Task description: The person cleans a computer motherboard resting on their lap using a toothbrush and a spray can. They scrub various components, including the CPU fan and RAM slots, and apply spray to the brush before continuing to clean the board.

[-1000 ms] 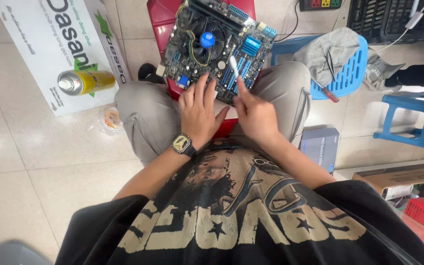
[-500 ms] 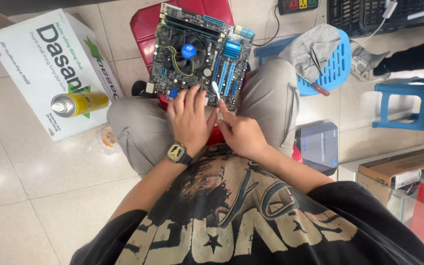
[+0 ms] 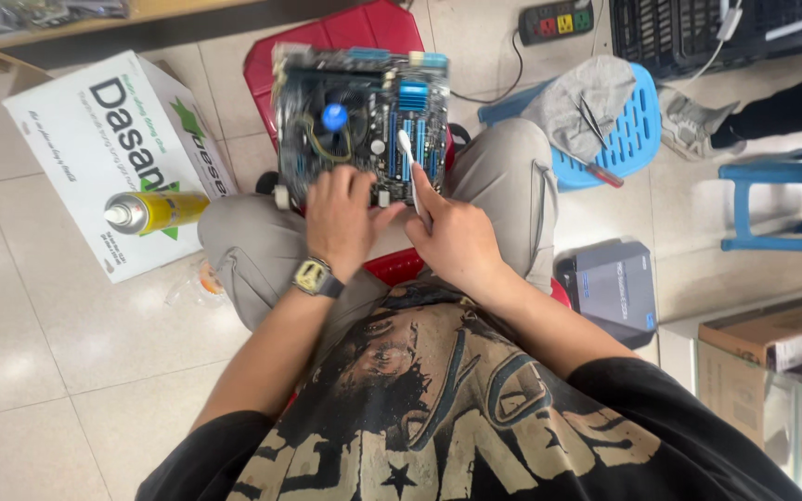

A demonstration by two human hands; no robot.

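Tiled floor; mobo (image 3: 359, 121) on lap

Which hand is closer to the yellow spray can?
The left hand. It rests on the circuit board's near edge, on the can's side. The right hand, holding a white stick, is farther away.

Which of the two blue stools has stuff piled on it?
The round light-blue stool beside the person's right knee: a grey cloth and small tools lie on it. The square blue stool carries nothing visible.

Tiled floor (image 3: 39, 353) bears white box (image 3: 95, 139); blue stool (image 3: 782, 199); power strip (image 3: 557, 19).
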